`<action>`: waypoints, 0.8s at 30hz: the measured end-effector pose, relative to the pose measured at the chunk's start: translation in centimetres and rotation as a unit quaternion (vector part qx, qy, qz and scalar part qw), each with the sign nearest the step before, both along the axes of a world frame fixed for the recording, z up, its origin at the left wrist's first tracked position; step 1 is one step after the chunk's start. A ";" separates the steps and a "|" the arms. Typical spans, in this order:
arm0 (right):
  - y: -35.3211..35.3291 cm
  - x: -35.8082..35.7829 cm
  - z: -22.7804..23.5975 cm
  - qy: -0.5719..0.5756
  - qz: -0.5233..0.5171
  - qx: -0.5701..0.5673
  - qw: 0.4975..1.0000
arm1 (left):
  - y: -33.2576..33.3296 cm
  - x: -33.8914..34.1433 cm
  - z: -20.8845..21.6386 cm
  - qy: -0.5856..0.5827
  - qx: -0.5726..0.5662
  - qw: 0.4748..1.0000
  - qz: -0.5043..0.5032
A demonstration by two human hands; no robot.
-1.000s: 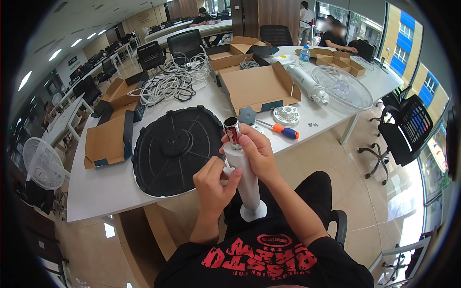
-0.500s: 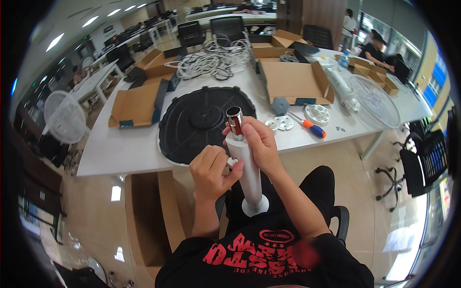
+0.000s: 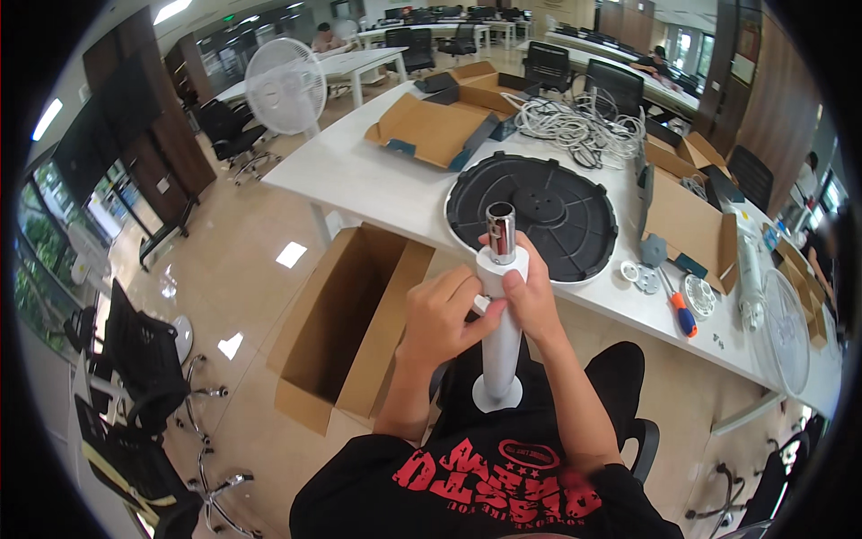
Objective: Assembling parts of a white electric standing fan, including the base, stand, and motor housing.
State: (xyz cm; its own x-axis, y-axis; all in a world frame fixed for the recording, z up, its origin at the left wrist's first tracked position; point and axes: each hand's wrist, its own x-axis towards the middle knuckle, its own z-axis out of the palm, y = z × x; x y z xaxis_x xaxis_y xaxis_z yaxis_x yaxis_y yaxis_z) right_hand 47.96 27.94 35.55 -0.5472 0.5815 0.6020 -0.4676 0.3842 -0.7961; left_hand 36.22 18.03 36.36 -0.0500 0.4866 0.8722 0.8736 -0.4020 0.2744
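Readable print mainly on black T-shirt (image 3: 449, 525): big distressed red block capitals (image 3: 467, 455) across the chest, slanted, in stacked rows. Toward upper right of the print, red oval badge (image 3: 530, 452) with tiny capitals inside; just below it, short row of small red stars (image 3: 523, 469). Along the bottom, line of small red capitals. Far back near the ceiling, small green lit sign (image 3: 230, 18), too small to read.
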 end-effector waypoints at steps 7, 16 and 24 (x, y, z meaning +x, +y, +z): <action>-4.2 -2.6 0.4 -0.060 0.096 0.006 0.993 | -6.0 -1.9 -0.1 0.075 0.017 0.993 0.089; -5.7 -3.4 0.8 0.047 0.009 0.130 0.990 | -6.7 -2.4 -3.9 -0.271 -0.126 0.948 -0.107; -7.2 -3.1 1.8 0.133 -0.195 0.161 0.958 | -3.6 -1.1 -8.1 -0.484 -0.163 0.743 -0.432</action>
